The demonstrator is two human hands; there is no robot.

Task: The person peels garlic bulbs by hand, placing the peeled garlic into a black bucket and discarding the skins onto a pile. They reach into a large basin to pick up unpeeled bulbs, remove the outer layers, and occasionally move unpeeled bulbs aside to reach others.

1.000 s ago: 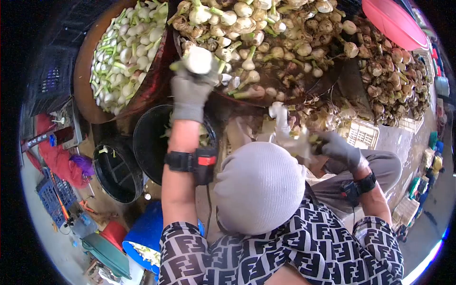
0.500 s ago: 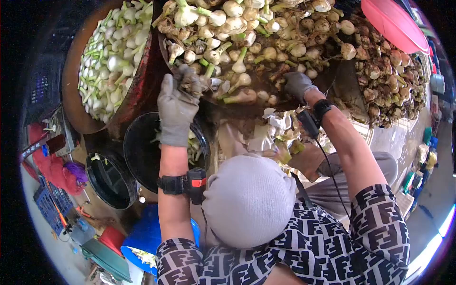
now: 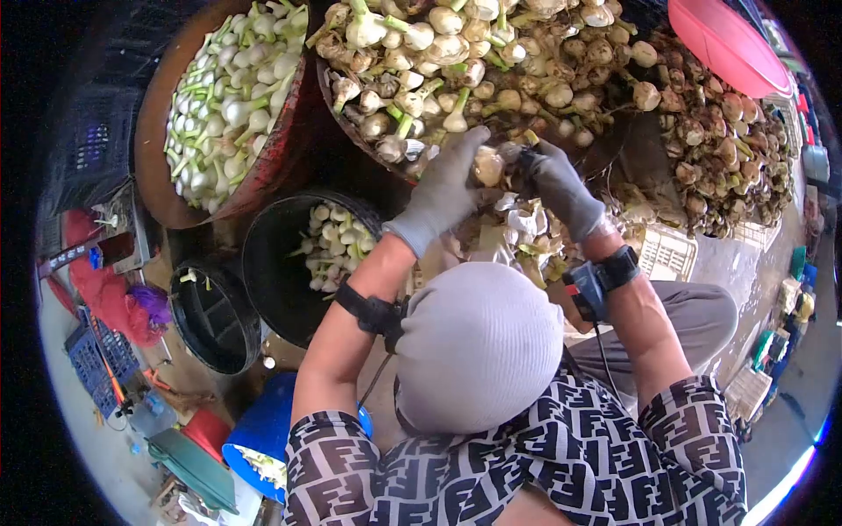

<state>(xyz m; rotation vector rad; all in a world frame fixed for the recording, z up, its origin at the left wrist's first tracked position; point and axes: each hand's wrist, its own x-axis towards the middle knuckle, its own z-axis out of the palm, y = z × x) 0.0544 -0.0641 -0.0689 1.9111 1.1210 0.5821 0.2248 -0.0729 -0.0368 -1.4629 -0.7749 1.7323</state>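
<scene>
Heaped bulbs [image 3: 491, 61] fill the basin [image 3: 358, 145] at twelve o'clock. Left hand [image 3: 441, 191] and right hand [image 3: 561, 188] both clasp one bulb [image 3: 488, 165]; loose papery skin might let it slip.

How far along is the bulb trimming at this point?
Done: trimmed white bulbs fill the round basin and partly the black tub. In hand: the left hand and right hand grip one bulb between them. Left: the middle tray and the brown-skinned pile at right are heaped high, so plenty remains.
</scene>
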